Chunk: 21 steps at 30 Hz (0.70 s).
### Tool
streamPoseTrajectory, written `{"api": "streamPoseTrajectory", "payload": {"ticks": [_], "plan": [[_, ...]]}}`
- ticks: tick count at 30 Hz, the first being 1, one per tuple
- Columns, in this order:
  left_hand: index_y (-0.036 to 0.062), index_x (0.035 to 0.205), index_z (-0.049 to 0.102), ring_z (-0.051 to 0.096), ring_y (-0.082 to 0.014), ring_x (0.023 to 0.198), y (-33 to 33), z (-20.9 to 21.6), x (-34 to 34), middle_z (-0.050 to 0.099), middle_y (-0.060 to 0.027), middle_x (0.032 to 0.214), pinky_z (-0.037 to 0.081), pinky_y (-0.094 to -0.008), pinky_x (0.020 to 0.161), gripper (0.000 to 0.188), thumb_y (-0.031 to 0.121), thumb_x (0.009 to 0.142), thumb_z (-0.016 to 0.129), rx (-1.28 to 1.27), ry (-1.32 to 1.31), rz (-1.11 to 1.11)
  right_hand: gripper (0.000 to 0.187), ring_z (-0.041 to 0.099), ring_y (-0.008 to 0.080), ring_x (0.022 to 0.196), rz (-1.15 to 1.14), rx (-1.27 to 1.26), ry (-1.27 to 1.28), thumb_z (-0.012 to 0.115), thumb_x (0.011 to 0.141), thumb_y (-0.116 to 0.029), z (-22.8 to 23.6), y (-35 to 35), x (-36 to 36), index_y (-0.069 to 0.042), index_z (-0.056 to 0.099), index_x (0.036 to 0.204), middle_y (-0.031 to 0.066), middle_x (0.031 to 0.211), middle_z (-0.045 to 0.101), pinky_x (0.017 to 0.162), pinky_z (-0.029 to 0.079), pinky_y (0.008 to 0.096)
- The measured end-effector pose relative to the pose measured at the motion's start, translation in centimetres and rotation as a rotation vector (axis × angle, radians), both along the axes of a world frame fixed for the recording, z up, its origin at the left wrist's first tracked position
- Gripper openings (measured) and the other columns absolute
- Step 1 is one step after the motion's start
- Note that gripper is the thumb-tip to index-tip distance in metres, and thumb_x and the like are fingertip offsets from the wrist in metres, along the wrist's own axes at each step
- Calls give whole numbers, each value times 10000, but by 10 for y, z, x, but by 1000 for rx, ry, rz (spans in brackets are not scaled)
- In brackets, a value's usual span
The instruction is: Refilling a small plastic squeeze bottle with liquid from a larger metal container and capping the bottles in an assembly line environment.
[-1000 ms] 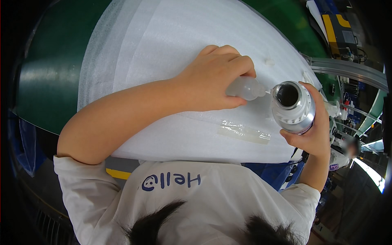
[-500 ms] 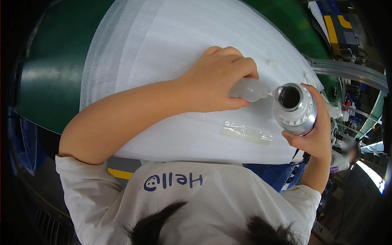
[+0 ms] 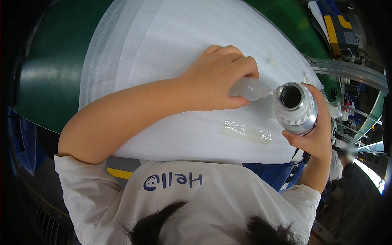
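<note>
The left hand [image 3: 228,79], curled, is clasping a translucent squeeze bottle [image 3: 249,89] whose nozzle [image 3: 270,92] is pointing at an open silver bottle [image 3: 297,117] (touching or not, I cannot tell). The right hand [image 3: 315,136], half-closed, is gripping the silver bottle's side. Beneath, white foam sheeting [image 3: 171,49] is covering the green worktop [image 3: 45,77].

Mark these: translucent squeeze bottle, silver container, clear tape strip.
translucent squeeze bottle [image 3: 249,89]: head view, on its rounded body
silver container [image 3: 296,116]: head view, on its shoulder, below the open mouth
clear tape strip [image 3: 246,132]: head view, about mid-length
</note>
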<state>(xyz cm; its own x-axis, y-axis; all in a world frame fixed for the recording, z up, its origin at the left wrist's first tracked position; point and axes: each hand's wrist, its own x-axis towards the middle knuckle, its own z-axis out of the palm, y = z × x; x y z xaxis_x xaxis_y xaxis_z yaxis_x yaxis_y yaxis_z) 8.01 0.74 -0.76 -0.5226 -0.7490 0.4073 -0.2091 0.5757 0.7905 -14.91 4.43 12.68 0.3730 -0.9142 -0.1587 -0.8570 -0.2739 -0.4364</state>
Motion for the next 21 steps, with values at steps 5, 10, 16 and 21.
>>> {"api": "streamPoseTrajectory", "payload": {"ticks": [5, 10, 16, 21], "plan": [[129, 917, 549, 499, -202, 986, 0, 0, 0, 569, -2, 924, 324, -371, 897, 357, 193, 630, 752, -1, -3, -1, 870, 529, 228, 1001, -1, 7, 1, 709, 428, -159, 1, 0, 0, -19, 412, 1234, 114, 1082, 536, 907, 381, 335], [129, 913, 552, 498, -202, 988, 0, 1, 0, 569, -3, 924, 324, -372, 897, 360, 193, 623, 755, -2, -5, 5, 868, 530, 228, 998, -2, 1, 13, 712, 433, -169, 2, 0, 0, -18, 412, 1233, 115, 1083, 538, 905, 381, 332], [124, 907, 551, 497, -213, 983, -1, -2, 1, 567, -10, 921, 329, -373, 886, 357, 187, 617, 750, 34, 27, -12, 811, 567, 267, 981, 5, -32, -28, 732, 439, -138, 0, 0, 0, -63, 466, 1201, 124, 1087, 566, 865, 424, 337], [126, 910, 550, 494, -214, 987, 0, -1, 0, 562, -11, 929, 328, -373, 888, 353, 186, 622, 746, 10, 22, 3, 814, 567, 265, 987, -10, -15, -32, 735, 437, -140, -1, 0, -2, -63, 463, 1201, 125, 1089, 567, 866, 424, 336]]}}
